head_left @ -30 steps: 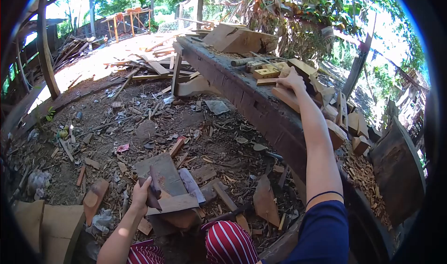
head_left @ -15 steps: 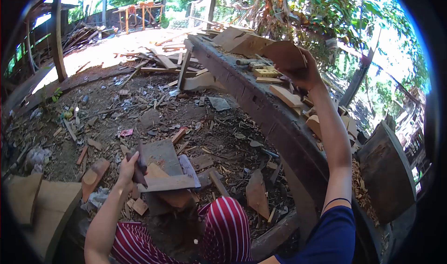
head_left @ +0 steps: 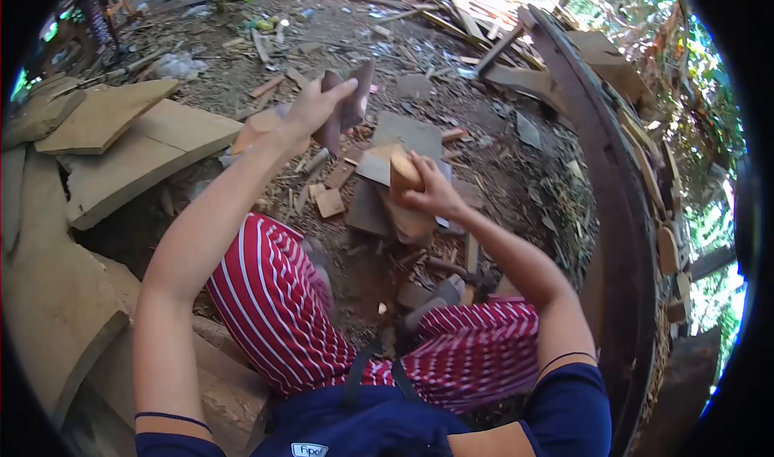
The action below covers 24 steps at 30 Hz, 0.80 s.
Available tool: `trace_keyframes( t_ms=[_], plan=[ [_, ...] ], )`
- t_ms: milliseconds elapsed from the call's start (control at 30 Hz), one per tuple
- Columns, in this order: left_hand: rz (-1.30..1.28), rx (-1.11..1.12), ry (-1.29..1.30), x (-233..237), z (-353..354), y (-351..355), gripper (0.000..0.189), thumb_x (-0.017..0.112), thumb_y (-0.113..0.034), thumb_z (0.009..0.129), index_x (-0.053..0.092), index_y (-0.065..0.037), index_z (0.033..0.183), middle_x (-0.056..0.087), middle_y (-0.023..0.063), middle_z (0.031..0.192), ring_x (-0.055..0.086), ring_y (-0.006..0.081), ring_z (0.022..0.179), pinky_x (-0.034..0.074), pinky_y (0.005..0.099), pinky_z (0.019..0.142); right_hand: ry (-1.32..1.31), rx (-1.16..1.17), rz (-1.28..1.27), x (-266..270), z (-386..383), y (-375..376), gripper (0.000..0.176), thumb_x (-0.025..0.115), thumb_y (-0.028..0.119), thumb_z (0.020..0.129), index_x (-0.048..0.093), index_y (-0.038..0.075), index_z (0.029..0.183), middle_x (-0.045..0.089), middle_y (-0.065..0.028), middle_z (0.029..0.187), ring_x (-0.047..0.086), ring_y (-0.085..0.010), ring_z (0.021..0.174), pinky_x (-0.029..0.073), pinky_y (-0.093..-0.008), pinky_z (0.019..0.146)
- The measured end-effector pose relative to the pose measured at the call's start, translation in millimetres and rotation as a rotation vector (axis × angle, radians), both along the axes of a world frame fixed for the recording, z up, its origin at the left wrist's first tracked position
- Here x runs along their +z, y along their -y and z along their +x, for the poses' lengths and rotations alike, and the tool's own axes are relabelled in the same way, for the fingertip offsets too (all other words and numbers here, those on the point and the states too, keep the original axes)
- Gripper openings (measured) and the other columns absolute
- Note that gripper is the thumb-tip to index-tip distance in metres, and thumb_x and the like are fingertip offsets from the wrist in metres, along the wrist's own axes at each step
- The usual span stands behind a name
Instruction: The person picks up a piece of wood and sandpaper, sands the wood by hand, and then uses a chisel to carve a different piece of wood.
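Observation:
My left hand [head_left: 321, 106] is raised in front of my left knee, its fingers closed on a dark brown flat piece [head_left: 355, 100] that has two angled faces; I cannot tell its kind. Lower and to the right, my right hand [head_left: 431, 189] grips a wooden piece [head_left: 405, 171] with a pale, rounded end. That piece overlaps a light flat board [head_left: 374, 166] on a low stack between my feet. Behind the board a grey slab [head_left: 409, 133] shows, and a brown wood block [head_left: 409, 225] sits just below my right hand.
Large cut planks [head_left: 153, 154] are heaped on my left. A long dark bench [head_left: 601, 134] runs along my right, with wood pieces [head_left: 669, 247] on its far side. Scraps and chips cover the dirt ground [head_left: 492, 78]. My striped knees flank the stack.
My right hand has come down from above the bench to the low stack, holding a wooden piece. My left hand has lifted with the dark piece. The view has tilted down and swung left.

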<state>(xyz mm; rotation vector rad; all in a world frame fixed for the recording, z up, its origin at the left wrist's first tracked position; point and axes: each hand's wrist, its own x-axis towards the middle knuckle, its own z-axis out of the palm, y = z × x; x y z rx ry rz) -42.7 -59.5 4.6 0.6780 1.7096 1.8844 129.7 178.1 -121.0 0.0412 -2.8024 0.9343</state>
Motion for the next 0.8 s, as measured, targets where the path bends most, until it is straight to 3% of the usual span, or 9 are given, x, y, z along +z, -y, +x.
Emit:
trace_keyframes(
  t_ms=[167,267,333,467,600,667,700,733,800],
  plan=[
    [-0.169,0.194,-0.165,-41.2,-25.7,22.8,0.037,0.062,-0.035,0.093,0.056,-0.001,0.107,0.063,0.0054,0.09,0.062,0.013,0.078,0.052,0.0289,0.068,-0.152,0.0,0.344,-35.1,6.7,7.2,0.082,0.071,0.016,0.074,0.032,0.007,0.146,0.038,-0.0164,0.143,0.046,-0.0402,0.124,0.04,-0.043,0.103],
    [-0.431,0.109,-0.295,-58.8,-19.8,15.2,0.05,0.064,-0.039,0.091,0.053,0.0,0.12,0.064,0.0076,0.099,0.062,0.0145,0.087,0.05,0.0302,0.079,-0.088,-0.058,0.133,-45.6,10.1,-10.6,0.079,0.069,0.012,0.076,0.033,0.01,0.146,0.038,-0.014,0.145,0.047,-0.0391,0.125,0.041,-0.0427,0.103],
    [-0.325,0.05,-0.194,-80.7,-16.8,-0.1,0.043,0.065,-0.032,0.091,0.052,-0.001,0.118,0.064,0.0071,0.105,0.061,0.0126,0.084,0.05,0.0284,0.076,-0.087,-0.084,0.065,-34.3,12.2,-10.8,0.076,0.066,0.009,0.077,0.034,0.013,0.146,0.037,-0.0145,0.147,0.045,-0.0384,0.127,0.04,-0.0432,0.103],
    [-0.144,-0.024,0.235,-99.4,19.4,-36.0,0.027,0.062,-0.031,0.094,0.054,-0.007,0.104,0.062,0.0027,0.084,0.062,0.0143,0.068,0.056,0.0307,0.058,-0.015,-0.082,0.186,-39.1,1.4,-26.6,0.075,0.064,0.007,0.08,0.032,0.016,0.147,0.039,-0.0133,0.147,0.045,-0.0364,0.129,0.042,-0.0417,0.104],
    [-0.083,-0.021,0.383,-117.3,43.9,-68.8,0.027,0.062,-0.03,0.094,0.054,-0.006,0.104,0.063,0.0055,0.088,0.064,0.0176,0.073,0.058,0.0363,0.063,0.038,-0.083,0.395,-26.7,4.8,-38.3,0.076,0.062,0.005,0.076,0.035,0.019,0.146,0.039,-0.0092,0.148,0.047,-0.034,0.128,0.042,-0.0391,0.104],
    [0.043,0.144,0.47,-119.7,54.6,-84.3,0.027,0.061,-0.03,0.094,0.054,-0.005,0.105,0.064,0.0077,0.092,0.065,0.0192,0.077,0.059,0.0382,0.064,-0.013,-0.169,0.81,-27.6,4.8,-36.7,0.077,0.063,0.009,0.076,0.034,0.019,0.147,0.041,-0.0085,0.147,0.049,-0.0327,0.126,0.043,-0.0372,0.102],
    [0.09,0.156,0.46,-119.3,58.8,-90.6,0.031,0.061,-0.028,0.094,0.051,-0.005,0.111,0.063,0.0086,0.098,0.064,0.0175,0.081,0.057,0.0343,0.067,-0.234,-0.222,0.733,-28.8,8.0,-30.8,0.066,0.061,0.014,0.082,0.04,0.015,0.144,0.049,-0.0115,0.14,0.055,-0.0325,0.118,0.046,-0.0366,0.097],
    [0.087,0.151,0.456,-118.1,64.3,-97.6,0.031,0.061,-0.028,0.094,0.051,-0.005,0.111,0.063,0.0086,0.098,0.064,0.0175,0.081,0.057,0.0343,0.067,-0.236,-0.229,0.732,-22.7,11.6,-16.3,0.066,0.061,0.014,0.082,0.04,0.015,0.144,0.049,-0.0115,0.14,0.055,-0.0325,0.118,0.046,-0.0366,0.097],
    [0.13,0.273,0.251,-116.8,77.0,-113.8,0.042,0.059,-0.033,0.096,0.046,-0.002,0.121,0.059,0.0089,0.11,0.057,0.0185,0.103,0.045,0.0314,0.093,-0.315,-0.478,-0.261,-9.4,16.2,15.8,0.05,0.058,0.021,0.09,0.049,0.009,0.138,0.057,-0.0153,0.129,0.059,-0.0317,0.108,0.047,-0.0374,0.091]
  ],
)
